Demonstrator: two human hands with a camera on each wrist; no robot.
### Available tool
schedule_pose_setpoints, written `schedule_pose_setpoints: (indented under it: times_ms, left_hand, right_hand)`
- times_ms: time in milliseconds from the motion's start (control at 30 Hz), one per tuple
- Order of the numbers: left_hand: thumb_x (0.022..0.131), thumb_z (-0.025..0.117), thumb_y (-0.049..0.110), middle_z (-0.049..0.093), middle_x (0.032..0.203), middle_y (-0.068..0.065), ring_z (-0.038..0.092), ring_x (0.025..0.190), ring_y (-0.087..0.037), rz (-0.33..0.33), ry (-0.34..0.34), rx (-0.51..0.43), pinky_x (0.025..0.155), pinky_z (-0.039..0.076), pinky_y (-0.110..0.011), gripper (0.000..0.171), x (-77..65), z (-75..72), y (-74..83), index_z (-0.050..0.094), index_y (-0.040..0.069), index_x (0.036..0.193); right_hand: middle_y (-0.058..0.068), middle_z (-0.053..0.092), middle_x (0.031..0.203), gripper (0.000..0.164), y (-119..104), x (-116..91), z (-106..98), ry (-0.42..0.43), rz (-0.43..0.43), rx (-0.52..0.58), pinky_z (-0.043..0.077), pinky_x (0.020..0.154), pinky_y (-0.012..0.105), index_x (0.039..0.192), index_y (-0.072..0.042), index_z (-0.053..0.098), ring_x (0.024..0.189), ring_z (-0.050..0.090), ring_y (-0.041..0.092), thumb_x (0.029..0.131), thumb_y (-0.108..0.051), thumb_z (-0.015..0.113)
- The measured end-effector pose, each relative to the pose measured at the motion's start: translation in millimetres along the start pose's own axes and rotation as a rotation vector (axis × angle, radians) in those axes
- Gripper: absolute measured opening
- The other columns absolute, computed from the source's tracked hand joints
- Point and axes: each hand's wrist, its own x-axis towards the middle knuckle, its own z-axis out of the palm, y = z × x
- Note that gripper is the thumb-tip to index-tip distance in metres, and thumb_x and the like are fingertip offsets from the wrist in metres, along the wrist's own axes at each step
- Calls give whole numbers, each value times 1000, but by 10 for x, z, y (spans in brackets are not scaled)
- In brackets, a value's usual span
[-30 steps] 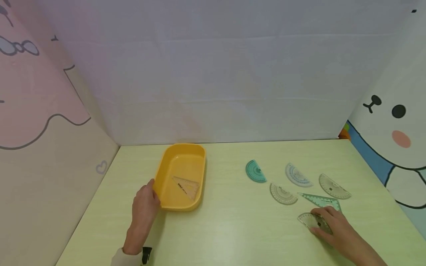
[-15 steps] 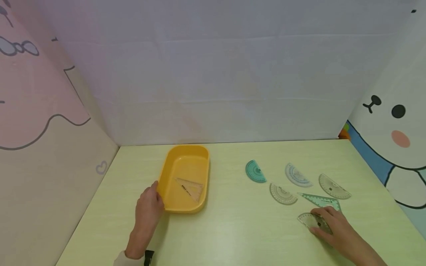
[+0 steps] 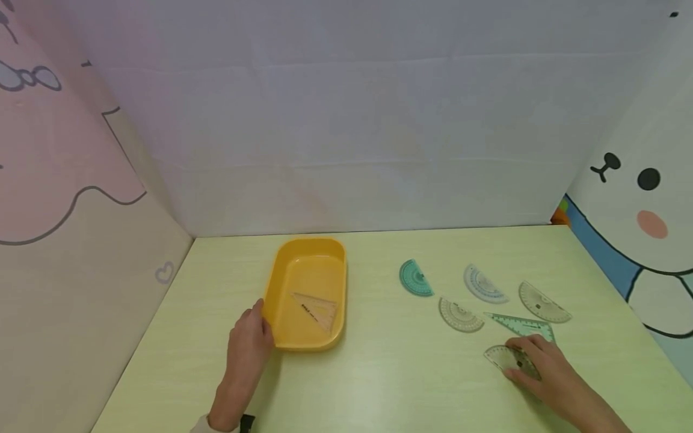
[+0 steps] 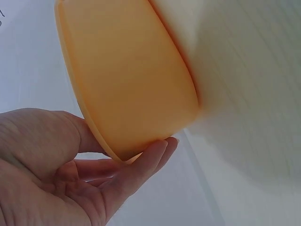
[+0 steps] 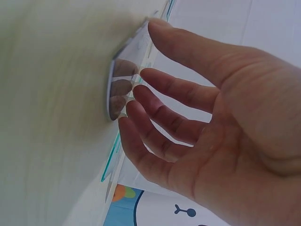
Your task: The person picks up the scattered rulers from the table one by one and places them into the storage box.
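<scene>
My left hand (image 3: 249, 340) grips the near left corner of a yellow plastic tray (image 3: 311, 267); in the left wrist view the thumb lies on one side of its wall and the fingers (image 4: 146, 162) on the other. A small clear set square (image 3: 319, 310) lies inside the tray. My right hand (image 3: 544, 373) rests over a clear protractor (image 3: 499, 356) flat on the table. Its fingertips touch the protractor, with the thumb apart from them, as the right wrist view shows. Just beyond that hand lies a green set square (image 3: 520, 326), partly hidden by the fingers.
Several more protractors lie beyond the right hand: a teal one (image 3: 415, 279), a clear one with blue marks (image 3: 483, 285), a clear one (image 3: 459, 316) and a greyish one (image 3: 543, 303). The pale table (image 3: 379, 373) meets a white cloth wall (image 3: 368, 144) at the back.
My left hand has slid the tray, with the set square in it, a little to the right and towards me. The right hand has stayed on the protractor.
</scene>
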Motion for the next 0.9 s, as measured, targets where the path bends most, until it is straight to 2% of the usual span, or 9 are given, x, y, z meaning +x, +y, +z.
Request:
schedule_pose_setpoints:
  times_ms: [200,367,900]
  left_hand:
    - [95,54,-11,64,102,-34,67,87,-45,35,22,-12,76,57,-55,38,-39,26,27,53,-20,132]
    - [94,55,-12,64,101,-34,67,87,-45,59,44,-13,76,57,-55,38,-77,61,31,53,-21,131]
    - [94,54,-13,62,100,-33,68,86,-45,69,58,-48,73,58,-53,37,-171,104,64,52,-22,129]
  right_hand:
    - [-1,59,103,42,-9,5,-12,9,-12,-9,50,73,38,111,-9,69,91,56,22,75,-15,90]
    - [-1,59,104,43,-14,-1,-1,21,-17,-20,50,74,38,110,-10,69,91,56,22,73,-15,91]
    - [-2,58,104,43,-26,-8,-1,23,-8,-16,50,74,39,111,-11,69,92,56,21,74,-15,91]
